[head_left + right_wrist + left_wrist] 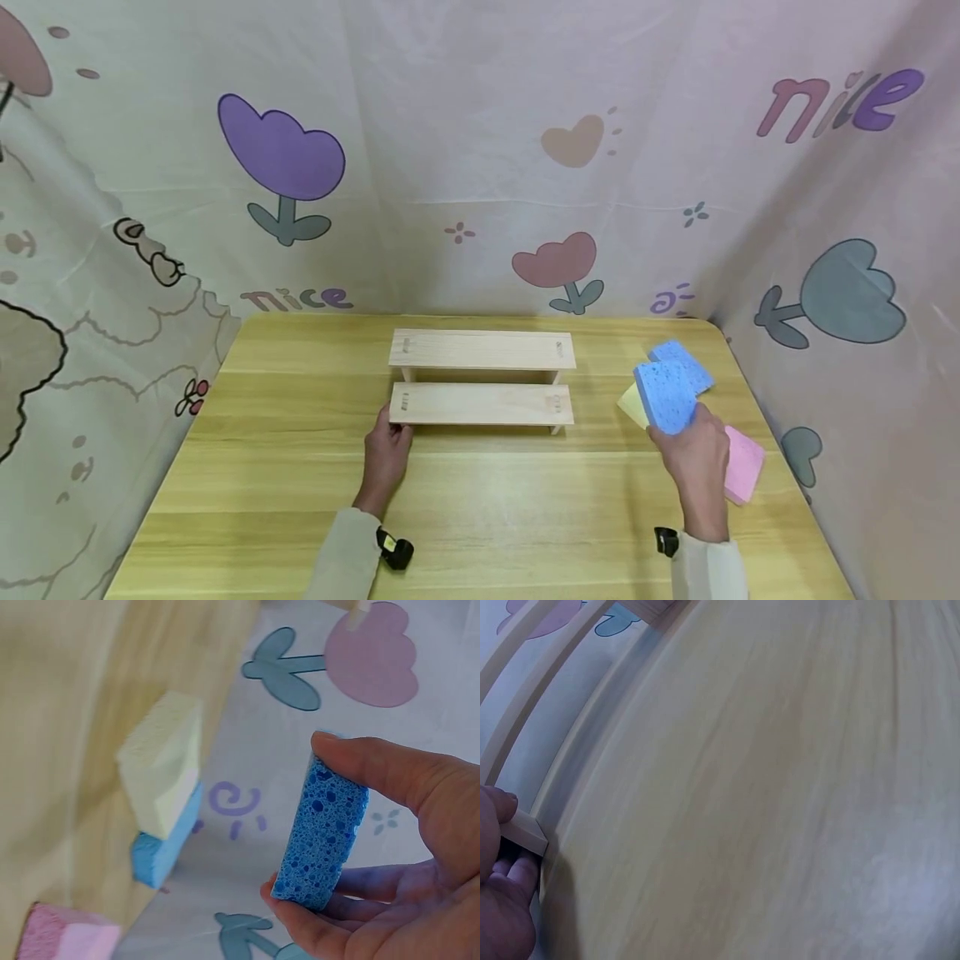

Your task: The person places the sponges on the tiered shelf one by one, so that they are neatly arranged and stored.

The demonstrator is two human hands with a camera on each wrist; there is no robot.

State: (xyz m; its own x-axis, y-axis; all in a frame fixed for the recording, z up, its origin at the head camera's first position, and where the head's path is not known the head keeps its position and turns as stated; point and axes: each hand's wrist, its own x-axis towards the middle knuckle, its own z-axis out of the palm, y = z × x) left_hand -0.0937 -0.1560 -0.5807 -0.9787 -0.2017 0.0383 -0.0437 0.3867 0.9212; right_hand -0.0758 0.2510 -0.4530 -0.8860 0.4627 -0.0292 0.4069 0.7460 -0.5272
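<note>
Left hand (pixel 386 457) grips two-tier wooden rack (pixel 480 403), presumably steadying it; right hand (pixel 697 457) pinches blue sponge (pixel 666 395) right of rack.

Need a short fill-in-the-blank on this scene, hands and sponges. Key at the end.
1. The right hand holds a sponge that is ____.
2. In the head view, the sponge lying to the right of that hand is ____.
3. In the head view, the held sponge partly hides a sponge that is pale ____.
4. The left hand grips a wooden rack whose upward-facing boards number ____.

Missing words: blue; pink; yellow; two.
</note>
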